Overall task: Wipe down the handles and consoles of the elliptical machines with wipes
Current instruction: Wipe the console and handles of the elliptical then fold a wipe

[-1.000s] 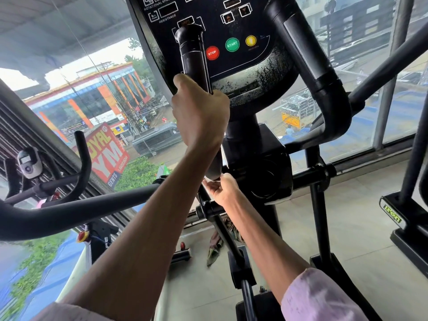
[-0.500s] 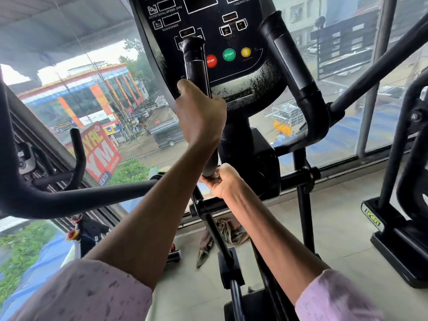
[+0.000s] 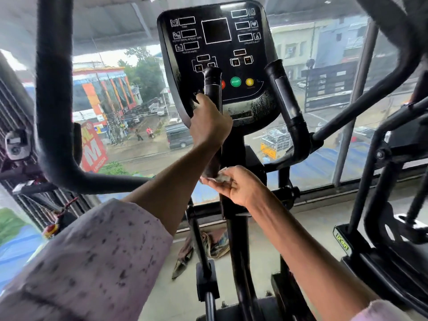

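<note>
Left hand [image 3: 209, 122]: curled round the left inner handle [image 3: 212, 89], likely steadying it.
Right hand [image 3: 234, 185]: fingers pinch a crumpled wipe [image 3: 222, 178] against the handle's lower end, apparently to rub there.
Console [image 3: 231, 54]: black, just behind handle; lower edge speckled.
Room: pale floor [image 3: 312, 228], window wall [image 3: 139, 112], street below.

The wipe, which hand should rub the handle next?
Probably the right hand. It pinches the wipe right at the lower end of the inner handle. The left hand grips that handle higher up and holds no wipe.
</note>
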